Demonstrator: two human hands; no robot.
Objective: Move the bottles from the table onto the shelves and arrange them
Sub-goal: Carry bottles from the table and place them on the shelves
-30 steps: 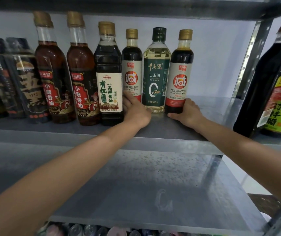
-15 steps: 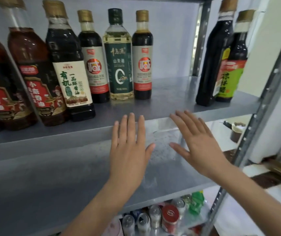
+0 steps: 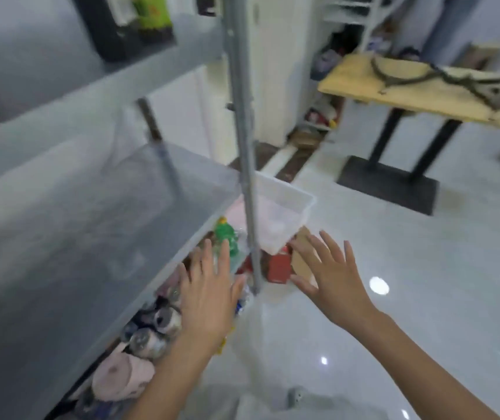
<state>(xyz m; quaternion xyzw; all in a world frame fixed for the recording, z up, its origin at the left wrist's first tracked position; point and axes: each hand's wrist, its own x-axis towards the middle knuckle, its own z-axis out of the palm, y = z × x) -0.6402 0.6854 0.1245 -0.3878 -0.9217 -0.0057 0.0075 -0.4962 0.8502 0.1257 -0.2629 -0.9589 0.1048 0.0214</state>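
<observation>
The view is blurred by motion. My left hand (image 3: 209, 295) hangs in the air with fingers spread, in front of the edge of a grey metal shelf (image 3: 91, 225), holding nothing. My right hand (image 3: 330, 271) is also spread and holds nothing, over the white floor to the right of the shelf's upright post (image 3: 244, 140). Two dark bottles (image 3: 127, 25), one with a green label, stand on the upper shelf at the top left. A wooden table (image 3: 418, 89) stands at the far right; no bottles show on its visible part.
Cans and a green bottle (image 3: 226, 237) sit on the lowest shelf level below my left hand. A white plastic bin (image 3: 282, 210), a red box (image 3: 279, 266) and cardboard lie on the floor by the post. A person's legs (image 3: 448, 22) stand beyond the table.
My view has swung right and down, away from the row of bottles toward the floor and table. Both hands have pulled back from the shelf and stay spread, holding nothing.
</observation>
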